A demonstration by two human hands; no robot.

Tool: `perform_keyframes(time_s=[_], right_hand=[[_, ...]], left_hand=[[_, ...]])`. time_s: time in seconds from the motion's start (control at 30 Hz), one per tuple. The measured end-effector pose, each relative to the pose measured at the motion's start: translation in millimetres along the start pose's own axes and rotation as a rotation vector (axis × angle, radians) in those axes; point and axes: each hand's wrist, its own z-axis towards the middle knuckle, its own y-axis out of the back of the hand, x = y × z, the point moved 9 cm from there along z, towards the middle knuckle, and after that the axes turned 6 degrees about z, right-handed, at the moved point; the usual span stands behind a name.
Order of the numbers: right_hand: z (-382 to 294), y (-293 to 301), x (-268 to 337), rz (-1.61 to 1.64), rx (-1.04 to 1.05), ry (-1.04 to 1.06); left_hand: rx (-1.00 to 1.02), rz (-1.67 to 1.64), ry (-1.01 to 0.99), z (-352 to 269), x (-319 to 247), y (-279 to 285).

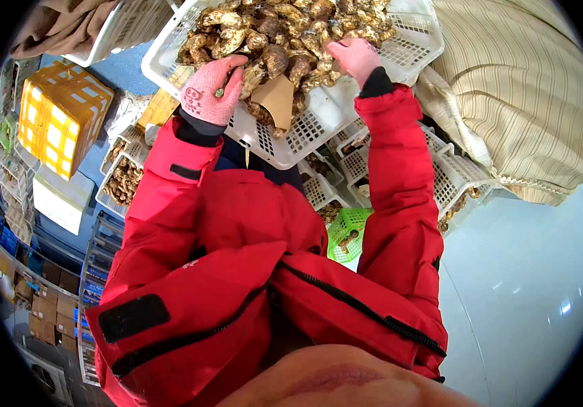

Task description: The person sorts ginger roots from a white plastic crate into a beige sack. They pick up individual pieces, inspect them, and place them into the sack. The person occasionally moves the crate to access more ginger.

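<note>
A white plastic crate [317,122] with perforated walls lies before me, heaped with brown and cream mushrooms [276,61] that look like matsutake. My left hand [207,91], in a pink knit glove bearing print, is at the crate's left side beside the mushrooms. A small greenish object [219,93] shows between its thumb and fingers; whether it is gripped is unclear. On the right of the heap, my right hand [356,58], also gloved in pink, has its fingertips at the mushrooms, partly hidden. A piece of brown cardboard [275,102] rests on the heap's near side.
Below the crate stand more white baskets [355,165] and a green basket [348,229]. At left are a yellow-taped box [60,117], a white foam box [62,196] and metal racking [96,285]. Striped cloth [515,91] drapes over the right side.
</note>
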Motion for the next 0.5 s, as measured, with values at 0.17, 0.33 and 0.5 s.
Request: perform_keyframes(time_s=[0.17, 0.33, 0.5], right_hand=[[-57.9, -14.1, 31.1, 0.763, 0.226, 0.114], [-86.9, -23.9, 62.7, 0.825, 0.304, 0.252], [-114.0, -62.6, 92.2, 0.661, 0.471, 0.279]], left_hand=[[0.031, -0.005, 0.044, -0.9, 4.4, -2.2], [0.111, -0.479, 0.320, -11.5, 20.7, -23.5], [0.337, -0.982, 0.571, -22.9, 8.8, -64.0]])
